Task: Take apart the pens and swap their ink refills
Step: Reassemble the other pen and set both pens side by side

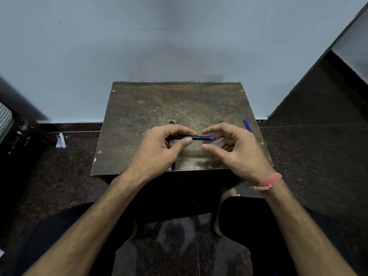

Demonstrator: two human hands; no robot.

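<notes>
My left hand point(159, 144) grips a dark pen point(201, 138) that lies level above the small brown table point(151, 108), its blue end pointing right. My right hand point(233, 148) curls around that blue end with fingers and thumb apart, not closed on it. A second dark pen point(172, 166) lies on the table under my left hand, only its two ends showing. A blue pen point(247, 125) rests near the right edge. A small blue part point(220, 122) peeks out behind my right fingers.
The table stands against a pale wall point(159, 46). Dark speckled floor point(69, 166) surrounds it, with a scrap of white paper point(60, 140) on the left. A dark slanted panel point(318, 96) rises on the right. My knees are below the table's front edge.
</notes>
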